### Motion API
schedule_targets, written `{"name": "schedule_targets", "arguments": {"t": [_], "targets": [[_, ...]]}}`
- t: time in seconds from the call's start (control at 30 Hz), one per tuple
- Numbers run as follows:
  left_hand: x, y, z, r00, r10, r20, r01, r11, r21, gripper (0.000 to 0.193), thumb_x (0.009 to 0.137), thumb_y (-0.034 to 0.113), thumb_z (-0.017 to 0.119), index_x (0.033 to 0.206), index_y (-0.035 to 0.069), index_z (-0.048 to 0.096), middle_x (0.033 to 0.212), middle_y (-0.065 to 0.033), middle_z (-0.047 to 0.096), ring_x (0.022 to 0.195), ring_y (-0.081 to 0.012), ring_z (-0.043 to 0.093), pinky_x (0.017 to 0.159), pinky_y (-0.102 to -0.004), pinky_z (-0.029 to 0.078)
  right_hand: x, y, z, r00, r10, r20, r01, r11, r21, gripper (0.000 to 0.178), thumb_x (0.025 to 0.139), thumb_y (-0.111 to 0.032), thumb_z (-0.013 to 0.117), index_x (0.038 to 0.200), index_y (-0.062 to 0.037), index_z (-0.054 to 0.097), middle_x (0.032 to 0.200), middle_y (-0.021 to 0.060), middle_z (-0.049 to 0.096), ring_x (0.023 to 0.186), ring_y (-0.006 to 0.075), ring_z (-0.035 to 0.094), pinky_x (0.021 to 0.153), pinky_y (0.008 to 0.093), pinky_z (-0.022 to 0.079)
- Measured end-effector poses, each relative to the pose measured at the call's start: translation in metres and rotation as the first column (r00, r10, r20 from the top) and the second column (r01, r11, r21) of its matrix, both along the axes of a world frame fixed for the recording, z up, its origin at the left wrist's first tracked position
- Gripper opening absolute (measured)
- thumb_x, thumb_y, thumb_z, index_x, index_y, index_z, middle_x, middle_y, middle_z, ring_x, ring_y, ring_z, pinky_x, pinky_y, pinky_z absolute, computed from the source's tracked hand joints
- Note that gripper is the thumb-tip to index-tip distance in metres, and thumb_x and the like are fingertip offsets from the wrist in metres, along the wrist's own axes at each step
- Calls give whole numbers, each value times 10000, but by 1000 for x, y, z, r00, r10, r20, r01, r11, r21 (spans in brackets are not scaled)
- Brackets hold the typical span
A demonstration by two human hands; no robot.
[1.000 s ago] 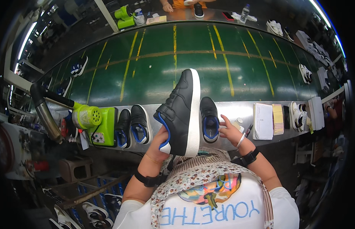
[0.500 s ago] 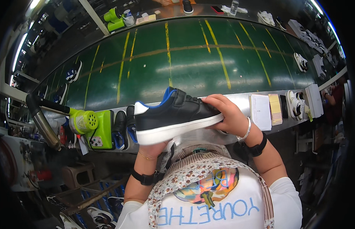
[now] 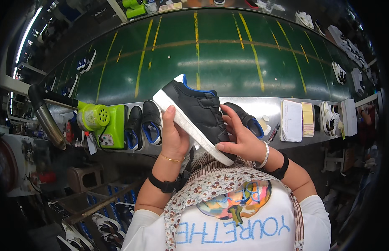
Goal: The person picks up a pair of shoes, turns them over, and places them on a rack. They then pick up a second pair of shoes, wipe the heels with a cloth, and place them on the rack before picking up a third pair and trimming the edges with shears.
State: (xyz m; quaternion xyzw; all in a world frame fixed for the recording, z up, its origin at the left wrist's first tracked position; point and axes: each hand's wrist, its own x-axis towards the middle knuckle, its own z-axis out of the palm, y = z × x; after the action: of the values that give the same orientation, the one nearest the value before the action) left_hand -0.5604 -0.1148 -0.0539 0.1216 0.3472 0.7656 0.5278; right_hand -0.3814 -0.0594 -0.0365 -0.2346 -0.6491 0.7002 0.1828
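Gripping the toe end of a black shoe (image 3: pixel 192 111) in the head view, the right hand (image 3: pixel 244 140) is curled round it, thumb on the front near the sole's edge, fingers over the upper beside the strap. The shoe is up in front of the person's body, tilted, its white heel patch to the upper left and toe to the lower right. The left hand (image 3: pixel 174 138) has its thumb up against the white sole; its other fingers are mostly hidden, so I cannot tell how far it closes. Behind the right hand, a second shoe (image 3: pixel 239 113) rests on the metal bench (image 3: pixel 267 108). Two dark shoes (image 3: pixel 151 113) stand left, beside a green machine (image 3: pixel 115 129); a notebook (image 3: pixel 291 121) lies right.
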Motion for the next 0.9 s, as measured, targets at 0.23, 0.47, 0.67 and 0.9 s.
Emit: {"name": "schedule_targets", "arguments": {"t": [0.23, 0.47, 0.67, 0.9], "targets": [[7, 11, -12, 996, 85, 16, -86, 993, 79, 441, 848, 299, 477, 1192, 43, 371, 1077, -101, 489, 998, -207, 523, 859, -342, 448, -14, -15, -5, 995, -71, 76, 51, 968, 247, 813, 825, -231, 608, 1356, 29, 51, 1252, 293, 387, 1159, 342, 443, 976, 363, 340], [25, 7, -1, 870, 280, -405, -359, 924, -131, 496, 852, 278, 486, 1245, 52, 284, 1068, -84, 425, 976, -174, 469, 839, -324, 419, -29, -15, -17, 947, -258, 189, 181, 919, 349, 783, 853, -347, 556, 1322, 79, 96, 1088, 325, 502, 992, 403, 544, 847, 396, 427], [21, 2, -8, 913, 218, -344, -274, 954, -122, 476, 853, 267, 479, 1233, 38, 306, 1076, -98, 456, 972, -190, 504, 836, -332, 438, -28, -4, -23, 919, -364, 151, 313, 906, 285, 512, 898, -322, 485, 1275, -22, 311, 680, 166, 614, 631, 280, 626, 560, 322, 458], [8, 7, -14, 999, -44, 16, 42, 996, 81, 420, 885, 275, 368, 1210, 9, 381, 1135, -152, 506, 1025, -238, 545, 861, -359, 472, -18, -9, -10, 926, -369, 84, 328, 892, 312, 500, 903, -322, 485, 1277, -36, 316, 688, 147, 618, 646, 257, 628, 587, 301, 453]]}}
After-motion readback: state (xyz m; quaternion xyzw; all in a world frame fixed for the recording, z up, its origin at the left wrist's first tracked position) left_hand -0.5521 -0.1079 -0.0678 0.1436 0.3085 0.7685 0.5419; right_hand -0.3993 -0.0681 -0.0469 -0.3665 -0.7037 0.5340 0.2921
